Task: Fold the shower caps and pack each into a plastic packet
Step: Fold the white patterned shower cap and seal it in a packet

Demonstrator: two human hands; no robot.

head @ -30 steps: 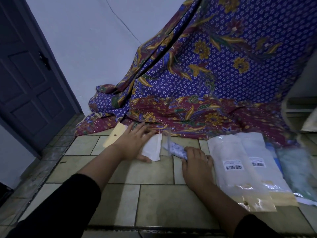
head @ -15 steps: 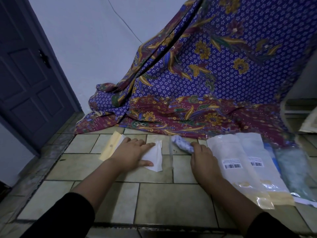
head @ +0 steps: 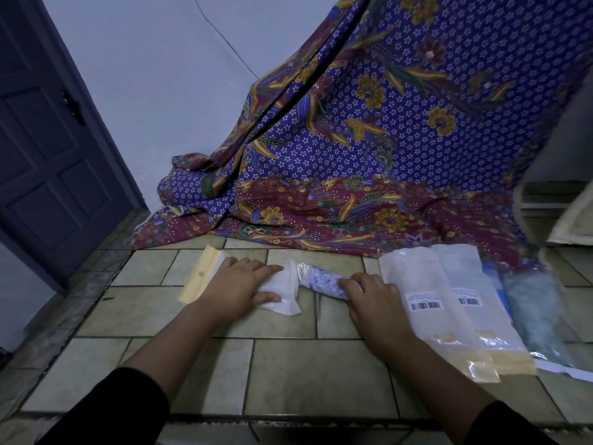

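Note:
A clear plastic packet point(head: 282, 292) with a yellowish flap end point(head: 199, 273) lies flat on the tiled floor. My left hand point(head: 240, 285) presses down on it, palm flat and fingers spread. A rolled shower cap point(head: 322, 281), white with a blue pattern, lies at the packet's right-hand mouth, its left end touching the plastic. My right hand point(head: 369, 292) grips the roll's right end, fingers curled over it. Whether the roll's tip is inside the packet I cannot tell.
Two long barcoded packets point(head: 420, 300) point(head: 471, 300) lie at the right, beside a bag of pale caps point(head: 532, 303). A purple and maroon batik cloth point(head: 369, 155) hangs at the back onto the floor. A dark door point(head: 48, 155) stands at the left.
Both hands have moved away from me across the floor. The rolled cap has moved leftward with my right hand until it meets the packet's mouth. My left hand now lies flatter on the packet.

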